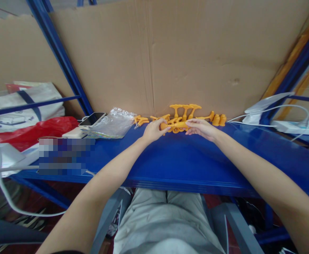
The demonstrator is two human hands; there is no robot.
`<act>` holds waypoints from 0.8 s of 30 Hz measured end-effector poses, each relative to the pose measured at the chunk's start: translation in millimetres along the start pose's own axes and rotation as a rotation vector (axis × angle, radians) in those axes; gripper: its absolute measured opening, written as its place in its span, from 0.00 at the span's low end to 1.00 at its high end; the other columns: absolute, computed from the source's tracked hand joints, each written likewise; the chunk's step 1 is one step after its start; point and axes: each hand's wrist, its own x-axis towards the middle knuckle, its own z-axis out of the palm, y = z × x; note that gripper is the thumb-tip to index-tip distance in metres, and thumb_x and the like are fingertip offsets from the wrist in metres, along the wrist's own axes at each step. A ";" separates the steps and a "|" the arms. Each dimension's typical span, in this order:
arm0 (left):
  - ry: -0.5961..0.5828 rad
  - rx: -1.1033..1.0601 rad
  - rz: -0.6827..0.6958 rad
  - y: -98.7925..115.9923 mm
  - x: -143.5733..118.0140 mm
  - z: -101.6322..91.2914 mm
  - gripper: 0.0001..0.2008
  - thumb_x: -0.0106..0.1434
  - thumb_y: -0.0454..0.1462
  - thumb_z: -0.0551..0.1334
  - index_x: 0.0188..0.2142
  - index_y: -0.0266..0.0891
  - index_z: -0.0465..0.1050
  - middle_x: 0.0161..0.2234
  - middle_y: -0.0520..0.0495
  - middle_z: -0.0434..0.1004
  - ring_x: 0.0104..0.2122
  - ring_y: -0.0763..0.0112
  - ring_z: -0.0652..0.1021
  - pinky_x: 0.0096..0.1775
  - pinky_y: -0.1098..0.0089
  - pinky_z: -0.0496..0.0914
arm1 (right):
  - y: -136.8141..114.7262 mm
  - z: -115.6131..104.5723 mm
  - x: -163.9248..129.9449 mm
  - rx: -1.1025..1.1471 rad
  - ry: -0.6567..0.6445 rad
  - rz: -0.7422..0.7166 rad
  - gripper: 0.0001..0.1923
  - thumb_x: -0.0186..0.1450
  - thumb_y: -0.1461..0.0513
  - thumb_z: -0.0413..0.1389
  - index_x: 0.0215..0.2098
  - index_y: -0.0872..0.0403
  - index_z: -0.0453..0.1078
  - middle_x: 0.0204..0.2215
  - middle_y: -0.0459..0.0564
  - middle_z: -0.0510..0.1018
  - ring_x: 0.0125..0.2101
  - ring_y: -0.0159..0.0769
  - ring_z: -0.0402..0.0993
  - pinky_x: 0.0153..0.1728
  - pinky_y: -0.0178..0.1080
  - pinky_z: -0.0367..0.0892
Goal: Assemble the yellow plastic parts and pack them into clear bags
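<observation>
Head view: your left hand [154, 129] and right hand [202, 128] pinch one orange part [177, 125] between closed fingers; a slip could topple the upright pieces [185, 109] behind

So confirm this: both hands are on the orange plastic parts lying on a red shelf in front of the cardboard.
Wrong on one point: in the head view the shelf is blue, not red. The left hand and right hand do rest on the orange plastic parts before the cardboard.

Storeroom or workshop: blue steel racking [59, 53] (cardboard-backed [196, 53]), stacked parts.
</observation>
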 end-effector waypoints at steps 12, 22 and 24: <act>-0.016 -0.009 -0.009 -1.7 0.6 -0.6 0.10 0.60 0.43 0.67 0.38 0.41 0.75 0.29 0.51 0.80 0.30 0.67 0.79 0.32 0.71 0.68 | 1.7 0.9 1.6 0.018 0.014 0.000 0.02 0.64 0.66 0.62 0.34 0.56 0.73 0.26 0.47 0.80 0.21 0.28 0.76 0.27 0.31 0.71; -0.022 0.003 -0.051 -6.4 1.8 -5.6 0.18 0.63 0.42 0.64 0.52 0.42 0.70 0.35 0.49 0.79 0.33 0.66 0.79 0.35 0.70 0.71 | 2.6 -4.4 5.0 0.007 0.082 -0.061 0.05 0.64 0.64 0.62 0.31 0.55 0.71 0.28 0.50 0.82 0.28 0.33 0.80 0.30 0.32 0.73; 0.032 0.024 -0.105 -17.8 2.4 -9.3 0.21 0.65 0.41 0.61 0.57 0.42 0.66 0.40 0.47 0.78 0.36 0.65 0.79 0.39 0.67 0.72 | 4.1 -12.5 9.6 -0.020 0.154 -0.123 0.06 0.62 0.62 0.63 0.32 0.53 0.71 0.33 0.51 0.82 0.34 0.37 0.82 0.35 0.36 0.75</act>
